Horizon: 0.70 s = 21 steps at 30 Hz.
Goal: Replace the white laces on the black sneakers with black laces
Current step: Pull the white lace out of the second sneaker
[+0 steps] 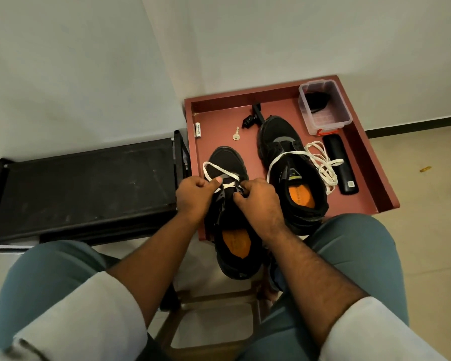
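Two black sneakers with orange insoles stand on a red tray table (370,162). The left sneaker (232,246) overhangs the table's near edge, and a white lace (211,169) loops over its toe. My left hand (194,195) pinches that lace with thumb and curled fingers. My right hand (257,198) pinches the lace at the eyelets beside it. The right sneaker (292,162) has a loose white lace (323,165) draped across it and piled to its right. Something black, possibly laces, lies in a clear plastic box (323,106).
On the tray also lie a key (236,135), a small white tube (198,130), a black clip-like object (251,118) and a black remote (340,165). A black rack (84,183) stands left of the table. My knees frame a wooden stool (214,316) below.
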Each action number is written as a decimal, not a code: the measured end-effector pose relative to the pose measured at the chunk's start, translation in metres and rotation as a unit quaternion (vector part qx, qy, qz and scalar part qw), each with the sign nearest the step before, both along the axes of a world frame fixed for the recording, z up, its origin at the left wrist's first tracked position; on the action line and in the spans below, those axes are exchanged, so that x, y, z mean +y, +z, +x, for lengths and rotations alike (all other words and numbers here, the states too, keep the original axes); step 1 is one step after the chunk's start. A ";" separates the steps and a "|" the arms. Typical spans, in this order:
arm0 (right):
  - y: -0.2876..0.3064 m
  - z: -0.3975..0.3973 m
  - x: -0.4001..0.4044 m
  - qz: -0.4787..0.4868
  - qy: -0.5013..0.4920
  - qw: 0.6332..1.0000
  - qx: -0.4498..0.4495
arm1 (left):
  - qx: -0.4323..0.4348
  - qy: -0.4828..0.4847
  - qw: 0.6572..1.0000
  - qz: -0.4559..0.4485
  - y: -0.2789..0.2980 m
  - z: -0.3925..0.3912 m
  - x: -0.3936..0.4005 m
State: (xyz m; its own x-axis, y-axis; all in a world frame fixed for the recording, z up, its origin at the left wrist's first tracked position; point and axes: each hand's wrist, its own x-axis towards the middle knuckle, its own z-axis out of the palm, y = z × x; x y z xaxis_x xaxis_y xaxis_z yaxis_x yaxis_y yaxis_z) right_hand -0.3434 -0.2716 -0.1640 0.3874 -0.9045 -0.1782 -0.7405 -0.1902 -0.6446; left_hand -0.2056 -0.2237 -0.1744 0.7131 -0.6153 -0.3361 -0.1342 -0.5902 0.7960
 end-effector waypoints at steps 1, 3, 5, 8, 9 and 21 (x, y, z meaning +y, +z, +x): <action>0.001 0.000 0.001 -0.004 0.003 1.000 0.002 | 0.033 0.028 0.999 -0.014 -0.001 -0.002 -0.002; 0.001 0.001 0.001 -0.007 0.007 1.000 0.008 | 0.069 0.061 0.995 -0.035 -0.003 -0.006 -0.006; 0.000 0.001 0.001 -0.008 0.007 1.000 0.010 | 0.056 0.054 0.996 -0.030 -0.005 -0.008 -0.009; -0.001 -0.001 0.000 0.003 0.001 1.000 -0.011 | -0.031 0.039 0.999 -0.018 -0.003 0.007 -0.011; -0.001 -0.001 0.000 0.009 -0.003 1.000 -0.019 | -0.056 0.058 0.997 -0.014 0.000 0.017 -0.012; 0.000 0.004 0.005 -0.002 -0.004 1.000 -0.020 | 0.036 -0.017 0.998 0.047 -0.006 0.018 0.018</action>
